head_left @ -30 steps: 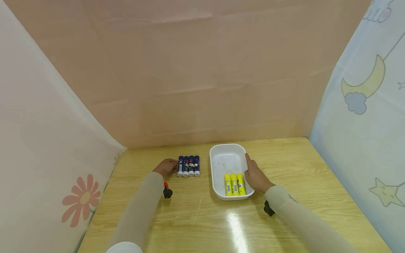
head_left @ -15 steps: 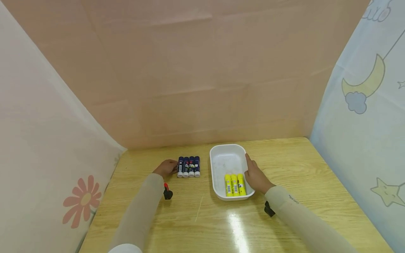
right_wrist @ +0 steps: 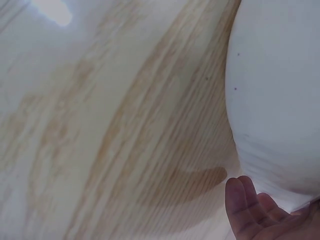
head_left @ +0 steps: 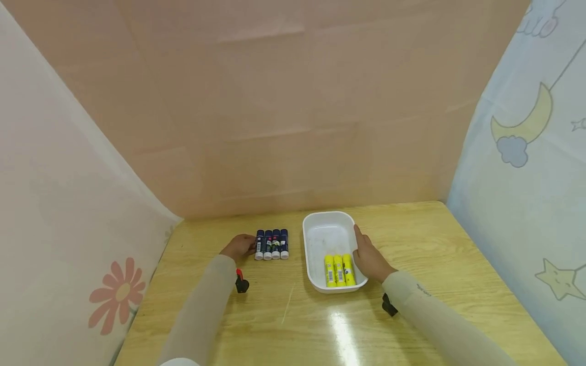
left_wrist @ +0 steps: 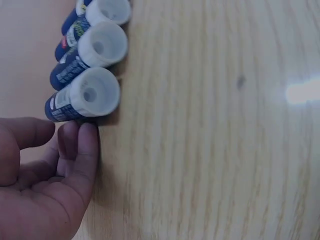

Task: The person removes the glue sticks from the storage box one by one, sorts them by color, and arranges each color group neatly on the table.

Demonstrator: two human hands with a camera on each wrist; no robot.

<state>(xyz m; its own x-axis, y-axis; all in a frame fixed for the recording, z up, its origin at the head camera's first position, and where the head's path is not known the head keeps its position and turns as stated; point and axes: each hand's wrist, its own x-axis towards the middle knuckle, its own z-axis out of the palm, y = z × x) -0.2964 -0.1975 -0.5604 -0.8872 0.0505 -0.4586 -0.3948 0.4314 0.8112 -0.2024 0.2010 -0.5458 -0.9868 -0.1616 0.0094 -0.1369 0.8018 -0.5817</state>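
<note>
Several navy glue sticks [head_left: 272, 244] with white ends lie side by side on the table. My left hand [head_left: 240, 247] rests at the left end of this row. In the left wrist view, its loosely bent fingertips [left_wrist: 86, 137] touch or nearly touch the nearest glue stick [left_wrist: 82, 95], with the thumb apart from it. A white plastic tray [head_left: 327, 234] stands right of the row, holding 3 yellow glue sticks [head_left: 340, 270] at its near right corner. My right hand [head_left: 373, 258] holds the tray's right side, fingers against the outer wall [right_wrist: 272, 100]; the thumb's contact is partly hidden.
The wooden table [head_left: 293, 325] reaches back to a tan cloth [head_left: 293, 127]. Patterned cloths stand at the left [head_left: 82, 203] and right [head_left: 517, 203]. A black device [head_left: 242, 282] with a red part sits at the left wrist, another black device [head_left: 389, 305] at the right.
The whole head view shifts slightly, with table and objects a little lower in the picture. Both hands, the tray and the glue sticks keep their places relative to one another.
</note>
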